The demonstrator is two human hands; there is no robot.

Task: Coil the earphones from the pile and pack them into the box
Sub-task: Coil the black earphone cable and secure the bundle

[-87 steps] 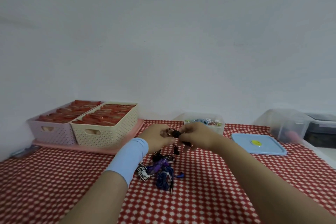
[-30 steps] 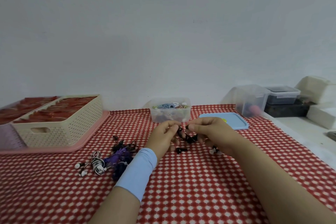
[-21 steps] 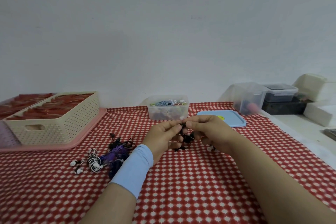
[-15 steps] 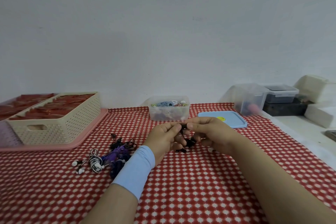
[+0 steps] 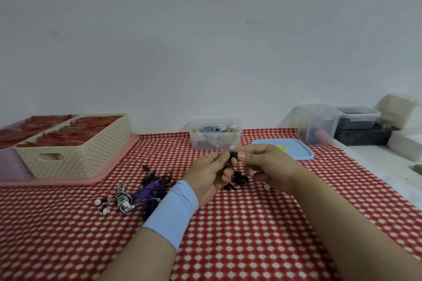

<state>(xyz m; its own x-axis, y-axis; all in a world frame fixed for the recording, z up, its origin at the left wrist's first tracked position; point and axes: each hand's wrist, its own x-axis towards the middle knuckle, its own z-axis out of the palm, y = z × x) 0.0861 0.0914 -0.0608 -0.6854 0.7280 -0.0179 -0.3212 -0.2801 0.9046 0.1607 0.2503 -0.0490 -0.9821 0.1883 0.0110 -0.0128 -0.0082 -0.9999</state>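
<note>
Grip: left hand (image 5: 209,173) and right hand (image 5: 267,166) are both clamping on the thin black wired earphones (image 5: 238,179), fingertips pinching one short black section between them.
Why held so: looking like mid-coil, one hand anchoring the loop and the other feeding cable. Both hands are hovering above the red-and-white checked table (image 5: 251,223), so the slack is hanging free instead of dragging.
Earphones look: the cable is bunching in a loose dark tangle under the fingers and a black end is dangling near the cloth; I cannot tell if it is touching. The coil is not looking tidy yet.
Pile: the small heap of striped, purple and black earphones (image 5: 148,191) is lying on the table just left of the left wrist, within easy reach.
Box: the clear rectangular plastic box (image 5: 198,141) is sitting open straight beyond the hands, already holding coloured coils, so the drop-off path is short.
Lid: the flat light-blue plastic lid (image 5: 294,150) is lying near the box on its right, parked out of the way.
</note>
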